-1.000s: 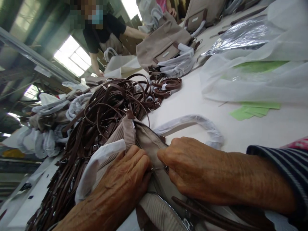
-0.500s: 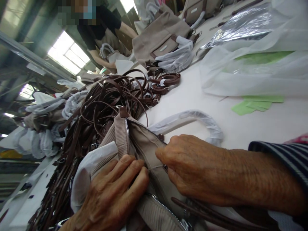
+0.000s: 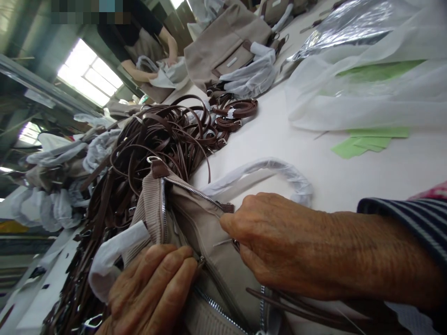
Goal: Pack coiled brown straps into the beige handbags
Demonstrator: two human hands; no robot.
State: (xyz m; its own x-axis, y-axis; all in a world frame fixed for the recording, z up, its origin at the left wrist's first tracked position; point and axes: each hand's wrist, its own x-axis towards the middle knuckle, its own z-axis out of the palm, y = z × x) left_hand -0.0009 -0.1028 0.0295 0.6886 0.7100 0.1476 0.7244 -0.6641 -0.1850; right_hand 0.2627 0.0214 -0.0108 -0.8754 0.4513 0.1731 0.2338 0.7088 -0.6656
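Observation:
A beige corduroy bag [image 3: 153, 218] lies open under my hands, its metal zip [image 3: 185, 190] parted to show pale lining [image 3: 199, 232]. My right hand [image 3: 268, 246] pinches the lining edge near a small metal part, with a striped sleeve at the wrist. Low in the view, my left hand [image 3: 152, 291] presses its fingers on the bag beside the zip. White tissue [image 3: 115, 260] sticks out beside that hand. Brown leather straps [image 3: 157, 139] lie heaped just behind the bag. A handle wrapped in white plastic [image 3: 258, 173] curves past my right knuckles.
A co-worker [image 3: 139, 46] handles white wrapping across the white table [image 3: 314, 172]. Beige bags [image 3: 223, 46], coiled brown straps [image 3: 235, 114], white sheets [image 3: 366, 97], a silver foil bag [image 3: 342, 28] and green paper pieces [image 3: 363, 142] lie around. Bright windows stand at far left.
My left hand has slid lower and the bag's opening has spread wider. The whole view has drifted up and left. The co-worker's hands have moved onto the white wrapping.

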